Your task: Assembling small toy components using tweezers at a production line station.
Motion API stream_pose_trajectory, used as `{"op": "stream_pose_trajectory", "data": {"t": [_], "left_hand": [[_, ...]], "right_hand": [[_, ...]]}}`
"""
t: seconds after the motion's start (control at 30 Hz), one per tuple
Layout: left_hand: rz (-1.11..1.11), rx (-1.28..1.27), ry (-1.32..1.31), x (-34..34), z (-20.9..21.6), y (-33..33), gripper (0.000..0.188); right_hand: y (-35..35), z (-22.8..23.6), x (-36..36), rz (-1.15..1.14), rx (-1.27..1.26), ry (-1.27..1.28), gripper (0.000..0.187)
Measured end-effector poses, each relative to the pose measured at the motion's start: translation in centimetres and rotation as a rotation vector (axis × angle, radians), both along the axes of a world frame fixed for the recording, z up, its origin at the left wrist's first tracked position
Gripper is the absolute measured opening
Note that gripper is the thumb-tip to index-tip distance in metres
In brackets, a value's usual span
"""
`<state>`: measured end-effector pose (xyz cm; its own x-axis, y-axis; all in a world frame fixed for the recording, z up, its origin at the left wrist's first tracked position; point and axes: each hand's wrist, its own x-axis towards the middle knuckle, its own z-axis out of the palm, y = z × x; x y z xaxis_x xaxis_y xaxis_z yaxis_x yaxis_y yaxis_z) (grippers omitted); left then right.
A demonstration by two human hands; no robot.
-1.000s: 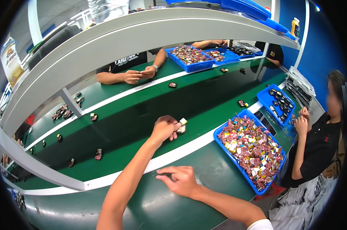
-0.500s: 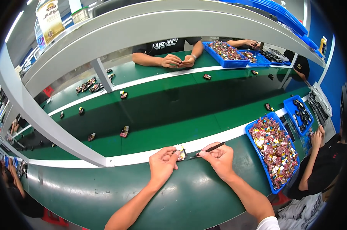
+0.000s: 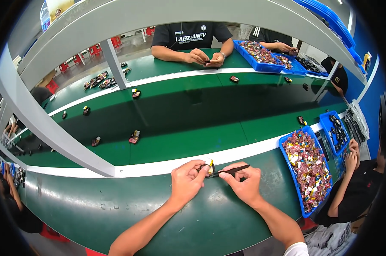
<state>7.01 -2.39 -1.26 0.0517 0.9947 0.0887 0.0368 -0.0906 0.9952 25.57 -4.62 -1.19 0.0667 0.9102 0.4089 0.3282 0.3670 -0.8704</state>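
My left hand [image 3: 185, 181] pinches a small electronic part [image 3: 210, 163] with a white and yellow top and a dark casing, near the white edge strip of the green bench. My right hand [image 3: 248, 185] grips slim black tweezers [image 3: 235, 169] much like a pen. Their points reach left to the part's lower right side, close to my left fingertips. Fingers and tweezers partly cover the part, so its fine detail does not show.
On the right a blue tray [image 3: 282, 147] is heaped with small reddish, white and yellow parts. Beyond the white strip [image 3: 158, 167], a green belt [image 3: 180, 147] carries scattered parts. Grey frame posts [image 3: 112, 64] cross at left. Co-workers sit opposite and to the right.
The tweezers' points have come in against the part, and my right hand now sits closer to my left. The whole view has tilted a little, showing more of the far side.
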Motion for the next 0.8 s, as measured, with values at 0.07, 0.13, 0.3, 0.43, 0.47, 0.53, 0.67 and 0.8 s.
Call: {"op": "stream_pose_trajectory", "data": {"t": [0.07,0.13,0.3,0.43,0.47,0.53,0.67,0.8], "left_hand": [[-0.018,-0.034,0.005,0.1,-0.2,0.1,0.018],[-0.030,-0.054,-0.004,0.1,0.1,0.1,0.018],[-0.051,-0.073,-0.064,0.1,0.1,-0.1,0.020],[-0.074,-0.028,-0.066,0.2,0.3,-0.2,0.019],[-0.073,-0.002,-0.057,0.3,0.4,-0.3,0.019],[-0.071,0.022,-0.052,0.4,0.2,-0.3,0.019],[-0.057,0.087,-0.024,0.5,-0.1,-0.3,0.019],[-0.058,0.077,-0.010,0.6,0.0,-0.2,0.020]], "right_hand": [[0.0,-0.1,0.0,0.002,-0.008,-0.003,0.015],[0.0,-0.1,0.1,0.004,-0.015,-0.006,0.015],[-0.3,0.7,0.0,0.070,-0.336,0.467,0.012],[-0.3,2.0,0.2,0.086,-0.413,0.495,0.012],[-0.3,2.0,0.3,0.086,-0.423,0.499,0.012],[-0.2,1.9,0.5,0.084,-0.432,0.503,0.012],[-0.2,1.7,0.5,0.091,-0.425,0.508,0.012],[-0.1,0.4,0.4,0.076,-0.290,0.466,0.010]]}}
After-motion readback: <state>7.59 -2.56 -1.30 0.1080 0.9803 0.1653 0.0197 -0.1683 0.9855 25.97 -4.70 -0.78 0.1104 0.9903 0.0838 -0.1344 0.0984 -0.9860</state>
